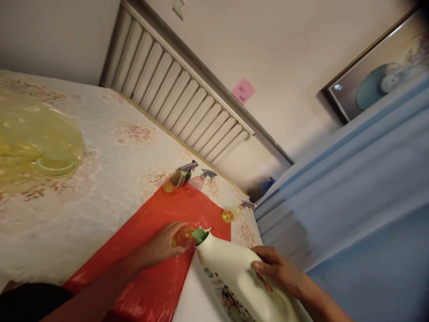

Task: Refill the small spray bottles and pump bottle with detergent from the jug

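The white jug [241,277] is a large opaque plastic container with a green spout, tipped over so the spout points at the small orange bottle [183,236]. That bottle is translucent, its mouth touching the jug's spout, and it stands on the red sheet [150,250] near the sheet's right edge.

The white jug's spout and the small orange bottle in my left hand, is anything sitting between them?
Nothing visible does. The white jug, tilted in the right hand, has its green spout right at the small orange bottle that the left hand grips on the red sheet. The other spray bottles stand farther back.
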`<state>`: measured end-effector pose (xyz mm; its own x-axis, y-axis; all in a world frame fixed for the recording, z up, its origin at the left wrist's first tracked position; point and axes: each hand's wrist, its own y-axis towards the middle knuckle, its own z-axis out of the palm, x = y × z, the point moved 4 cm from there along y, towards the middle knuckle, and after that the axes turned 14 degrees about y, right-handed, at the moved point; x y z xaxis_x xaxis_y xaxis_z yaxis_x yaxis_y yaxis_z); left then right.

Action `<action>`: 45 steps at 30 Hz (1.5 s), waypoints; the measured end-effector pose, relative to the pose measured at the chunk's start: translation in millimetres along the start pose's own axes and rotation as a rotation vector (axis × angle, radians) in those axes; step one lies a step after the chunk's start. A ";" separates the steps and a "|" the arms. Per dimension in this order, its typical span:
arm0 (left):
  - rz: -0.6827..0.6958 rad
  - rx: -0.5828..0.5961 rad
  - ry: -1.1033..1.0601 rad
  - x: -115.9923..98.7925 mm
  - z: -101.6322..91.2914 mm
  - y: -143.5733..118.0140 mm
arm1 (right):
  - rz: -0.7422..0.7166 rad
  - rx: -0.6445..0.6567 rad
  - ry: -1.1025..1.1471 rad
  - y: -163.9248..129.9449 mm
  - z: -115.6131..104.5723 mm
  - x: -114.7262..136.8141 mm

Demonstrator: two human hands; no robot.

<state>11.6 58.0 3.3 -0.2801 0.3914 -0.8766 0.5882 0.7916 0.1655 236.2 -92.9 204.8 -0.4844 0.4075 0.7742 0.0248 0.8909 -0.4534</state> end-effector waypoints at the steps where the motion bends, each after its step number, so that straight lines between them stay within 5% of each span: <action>1: -0.003 -0.002 0.000 0.5 0.3 0.1 | -0.002 0.003 0.000 -0.3 0.0 -0.2; 45: 0.009 -0.025 -0.008 3.2 2.5 1.1 | -0.003 0.034 -0.016 0.0 -0.8 4.6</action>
<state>13.3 58.9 -0.5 -0.2681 0.3950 -0.8787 0.5718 0.7993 0.1849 234.7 -90.9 208.7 -0.4980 0.4017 0.7685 -0.0061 0.8846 -0.4663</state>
